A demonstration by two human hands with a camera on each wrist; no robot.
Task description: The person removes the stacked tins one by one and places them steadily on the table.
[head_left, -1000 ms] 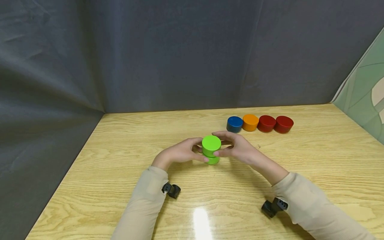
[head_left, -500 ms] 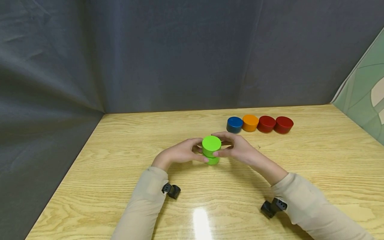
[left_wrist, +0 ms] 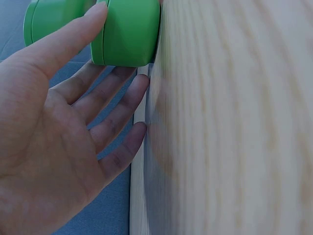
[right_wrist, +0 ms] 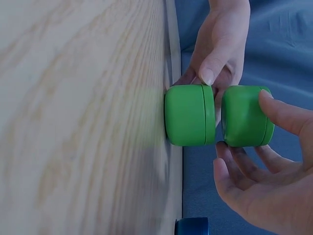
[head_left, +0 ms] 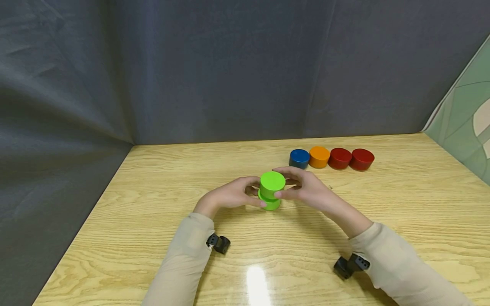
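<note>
Between my hands, my right hand [head_left: 306,189] pinches the upper green puck [head_left: 272,183] just above the lower green puck [head_left: 270,203], which my left hand [head_left: 229,196] steadies with its fingers; next I must lift it clear.

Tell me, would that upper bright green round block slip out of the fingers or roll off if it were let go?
The upper green round block looks rigid, smooth and glossy, so probably a bit slippery. The right hand holds it with fingertips only, which suggests it is light. It sits just apart from the lower green block; landing flat-faced, it would likely settle rather than roll.
</note>
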